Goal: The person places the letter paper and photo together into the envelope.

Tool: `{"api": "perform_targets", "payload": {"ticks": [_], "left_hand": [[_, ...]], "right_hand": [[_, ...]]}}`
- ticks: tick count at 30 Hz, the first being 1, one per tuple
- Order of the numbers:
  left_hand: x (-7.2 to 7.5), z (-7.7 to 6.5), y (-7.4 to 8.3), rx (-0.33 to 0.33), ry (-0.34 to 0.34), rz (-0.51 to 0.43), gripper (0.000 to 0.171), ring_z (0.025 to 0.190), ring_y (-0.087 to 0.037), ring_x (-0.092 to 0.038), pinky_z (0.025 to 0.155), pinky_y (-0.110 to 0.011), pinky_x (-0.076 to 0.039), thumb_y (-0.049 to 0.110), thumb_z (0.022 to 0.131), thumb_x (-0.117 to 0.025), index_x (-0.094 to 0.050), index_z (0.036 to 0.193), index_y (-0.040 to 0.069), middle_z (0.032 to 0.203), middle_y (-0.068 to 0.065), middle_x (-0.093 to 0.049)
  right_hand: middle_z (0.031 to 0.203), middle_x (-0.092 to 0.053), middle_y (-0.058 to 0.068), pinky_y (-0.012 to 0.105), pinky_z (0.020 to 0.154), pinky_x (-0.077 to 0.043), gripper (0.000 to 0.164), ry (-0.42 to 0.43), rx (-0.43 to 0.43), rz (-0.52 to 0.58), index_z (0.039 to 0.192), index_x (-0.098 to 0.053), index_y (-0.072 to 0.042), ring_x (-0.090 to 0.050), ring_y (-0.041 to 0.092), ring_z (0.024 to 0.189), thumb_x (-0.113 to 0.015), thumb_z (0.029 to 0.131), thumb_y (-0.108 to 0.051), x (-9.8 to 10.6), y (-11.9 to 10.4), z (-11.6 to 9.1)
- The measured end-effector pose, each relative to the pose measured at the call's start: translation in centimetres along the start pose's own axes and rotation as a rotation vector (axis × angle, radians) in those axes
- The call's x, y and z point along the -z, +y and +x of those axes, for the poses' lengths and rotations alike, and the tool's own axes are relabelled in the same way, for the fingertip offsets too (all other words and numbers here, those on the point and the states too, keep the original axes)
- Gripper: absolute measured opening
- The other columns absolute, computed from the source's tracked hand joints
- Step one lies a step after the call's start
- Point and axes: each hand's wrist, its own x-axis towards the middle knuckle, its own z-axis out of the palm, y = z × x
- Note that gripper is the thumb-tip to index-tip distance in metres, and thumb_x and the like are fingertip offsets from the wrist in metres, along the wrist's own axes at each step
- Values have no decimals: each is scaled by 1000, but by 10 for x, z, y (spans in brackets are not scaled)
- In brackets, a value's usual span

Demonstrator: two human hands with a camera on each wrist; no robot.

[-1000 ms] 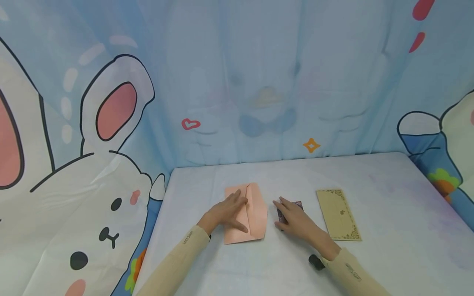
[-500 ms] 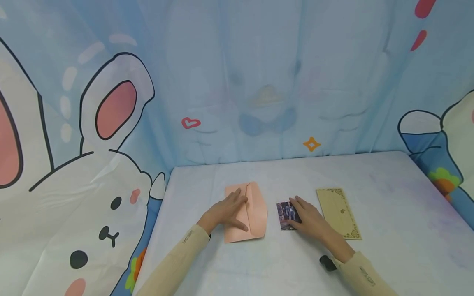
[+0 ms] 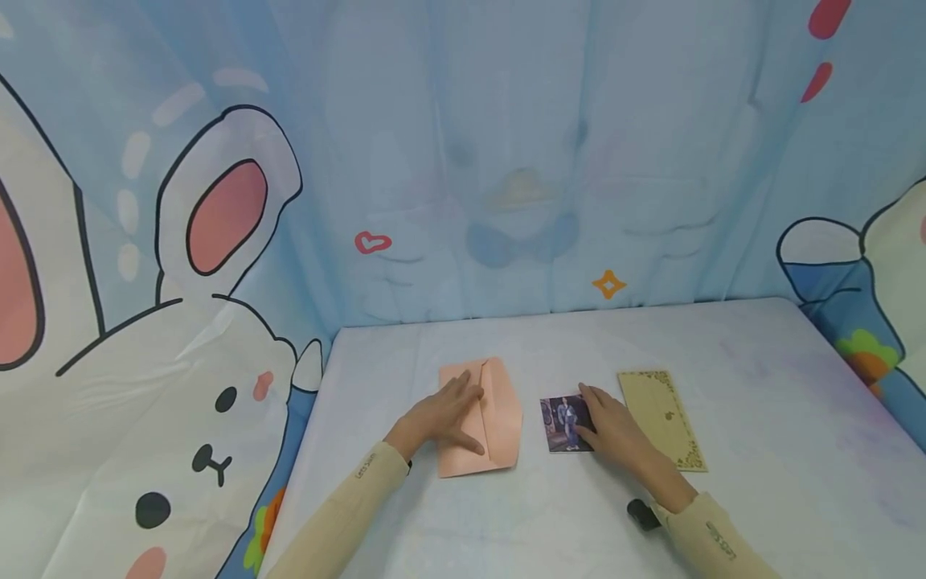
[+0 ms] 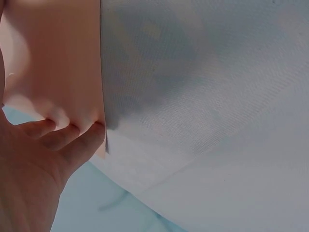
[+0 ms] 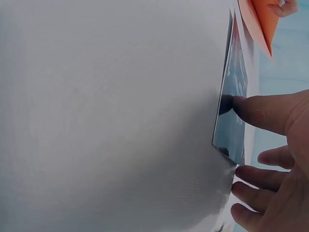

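Note:
My left hand (image 3: 443, 416) lies spread on a pink envelope (image 3: 504, 426), whose flap points right in the head view. In the left wrist view, several fingertips (image 4: 84, 145) press on the envelope's paper near its edge. On the table just right of it is a small photo (image 3: 560, 425) of a figure in blue. My right hand (image 3: 620, 434) is over the photo's right side. The right wrist view has the thumb (image 5: 263, 113) touching the glossy photo face, while the other fingers rest on the table by its near edge.
A tan card (image 3: 665, 418) with ornate dark borders lies to the right, partly behind my right hand. A dark wrist device (image 3: 642, 515) sits below my right wrist. A cartoon-printed blue curtain (image 3: 506, 121) stands behind the white table (image 3: 781, 386).
My right hand has slid right from covering the photo to its right edge, so the picture now shows. The photo itself looks unmoved. My left hand has stayed on the envelope.

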Motion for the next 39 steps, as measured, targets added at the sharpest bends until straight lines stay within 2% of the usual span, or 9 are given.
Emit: {"api": "perform_targets", "payload": {"ticks": [8, 12, 18, 22, 27, 32, 35, 39], "left_hand": [[0, 0, 0, 2, -2, 2, 105, 155, -35, -19, 109, -54, -44, 73, 73, -73, -27, 155, 26, 170, -14, -6], [-1, 1, -1, 6, -6, 10, 105, 156, -33, -18, 110, -53, -44, 74, 73, -73, -27, 154, 27, 170, -14, -6], [-1, 2, -1, 8, -6, 16, 104, 156, -31, -19, 108, -53, -45, 75, 72, -73, -28, 153, 28, 170, -13, -6], [-1, 1, -1, 10, -5, 20, 104, 156, -33, -19, 107, -54, -46, 75, 72, -73, -29, 153, 28, 170, -13, -6], [-1, 1, 1, 12, -5, 16, 106, 156, -32, -17, 108, -53, -45, 75, 73, -73, -27, 155, 26, 170, -13, -5], [0, 1, 2, 18, -11, 5, 107, 156, -32, -16, 111, -53, -42, 74, 72, -74, -27, 156, 26, 170, -13, -4], [0, 1, 2, 21, -10, 5, 106, 156, -32, -17, 111, -53, -43, 74, 72, -74, -28, 155, 26, 170, -13, -4], [0, 1, 1, 21, -7, 2, 105, 156, -32, -17, 110, -53, -43, 74, 71, -74, -30, 154, 27, 170, -13, -5]], "right_hand": [[134, -47, 38, 65, 100, -42, 75, -58, -86, 3, 143, -40, 15, -50, 53, 121, -79, 86, -18, -2, 4, 8], [131, -48, 39, 64, 97, -44, 73, -63, -125, 16, 138, -46, 15, -49, 54, 118, -80, 86, -22, -3, 9, 10], [112, -53, 31, 54, 83, -50, 66, -64, -171, 109, 130, -47, 10, -55, 40, 99, -82, 83, -21, 0, 11, 10], [97, -58, 20, 41, 69, -50, 66, -78, -163, 148, 130, -42, 9, -56, 26, 83, -82, 84, -17, 0, 10, 9], [86, -59, 11, 28, 59, -43, 64, -68, -143, 164, 134, -38, 6, -51, 16, 72, -77, 87, -11, -2, 13, 7], [83, -58, 6, 26, 58, -43, 53, -3, -115, 250, 136, -41, 4, -50, 13, 69, -68, 90, 2, -6, 23, 4], [84, -61, 7, 27, 61, -46, 49, 24, -102, 304, 137, -44, 4, -52, 13, 71, -64, 92, 4, -6, 28, 3], [91, -64, 11, 26, 63, -48, 48, 10, -128, 378, 140, -45, 3, -56, 12, 73, -62, 94, 2, 1, 30, 2]]}}
